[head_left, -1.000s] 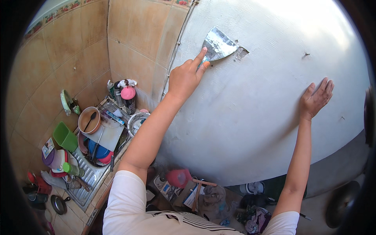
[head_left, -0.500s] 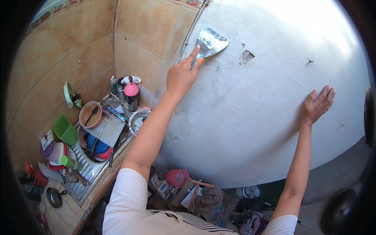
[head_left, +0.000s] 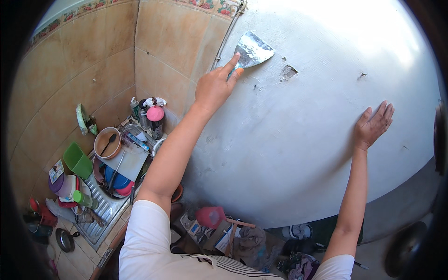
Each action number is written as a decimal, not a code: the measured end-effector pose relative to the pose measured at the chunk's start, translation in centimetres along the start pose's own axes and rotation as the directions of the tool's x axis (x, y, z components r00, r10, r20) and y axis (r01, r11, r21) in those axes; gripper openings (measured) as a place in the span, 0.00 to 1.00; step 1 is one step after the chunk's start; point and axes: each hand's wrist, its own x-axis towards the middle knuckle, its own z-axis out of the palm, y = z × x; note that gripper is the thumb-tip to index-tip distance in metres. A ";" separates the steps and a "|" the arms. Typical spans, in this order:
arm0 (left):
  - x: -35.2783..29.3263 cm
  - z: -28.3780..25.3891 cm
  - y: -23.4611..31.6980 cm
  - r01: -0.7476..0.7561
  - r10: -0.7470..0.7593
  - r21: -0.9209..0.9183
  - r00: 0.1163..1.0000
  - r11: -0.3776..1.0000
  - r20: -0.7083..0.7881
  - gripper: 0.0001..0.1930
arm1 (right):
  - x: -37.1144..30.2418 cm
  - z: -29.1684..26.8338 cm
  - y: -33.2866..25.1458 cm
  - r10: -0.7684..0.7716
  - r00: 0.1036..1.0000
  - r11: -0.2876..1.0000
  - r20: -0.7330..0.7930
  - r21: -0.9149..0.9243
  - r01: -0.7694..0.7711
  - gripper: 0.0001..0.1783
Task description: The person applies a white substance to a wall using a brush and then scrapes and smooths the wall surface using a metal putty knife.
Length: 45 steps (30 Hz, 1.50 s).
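My left hand (head_left: 215,88) is closed round the handle of a putty knife (head_left: 252,49), index finger stretched along its blade. The wide metal blade is smeared with white and lies against the pale wall (head_left: 280,140), close to the wall's left edge. Most of the handle is hidden by my fingers. Just right of the blade, a chipped hole (head_left: 289,72) shows grey under the surface. Farther right, my right hand (head_left: 373,126) rests flat on the wall with its fingers stretched out, holding nothing.
A tiled counter with a steel sink (head_left: 103,215) stands at the left, crowded with dishes, a green container (head_left: 78,160) and an orange-rimmed bowl (head_left: 107,143). A cable (head_left: 227,36) runs down the tile edge. Below the wall are a pink container (head_left: 210,216) and cloths (head_left: 254,240).
The view has shifted slightly, so the wall's marks and my right hand appear a little farther left. The putty knife sits slightly nearer the chipped hole. Both hands keep their poses.
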 end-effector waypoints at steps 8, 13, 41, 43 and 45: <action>0.0 0.5 1.1 0.018 -0.018 0.026 1.000 1.000 0.012 0.25 | 0.0 0.0 0.7 -0.011 1.000 0.999 -0.004 -0.038 0.011 0.33; -0.5 2.4 0.8 0.006 -0.008 -0.031 0.996 1.000 -0.085 0.25 | -0.3 -0.1 0.6 0.000 1.000 0.999 0.015 -0.041 0.001 0.33; 10.7 0.6 14.7 -0.165 0.173 0.080 0.979 0.983 -0.111 0.25 | -0.2 -0.2 0.4 0.036 0.999 0.999 0.035 -0.009 -0.036 0.34; 11.5 0.3 15.5 -0.168 0.178 0.076 0.975 0.983 -0.136 0.25 | -0.4 0.0 0.4 0.035 0.999 0.999 0.038 -0.007 -0.035 0.34; 11.1 0.4 15.5 -0.145 0.147 0.026 0.981 0.989 -0.124 0.26 | -0.4 -0.1 0.7 0.028 0.999 0.999 0.044 -0.018 -0.027 0.34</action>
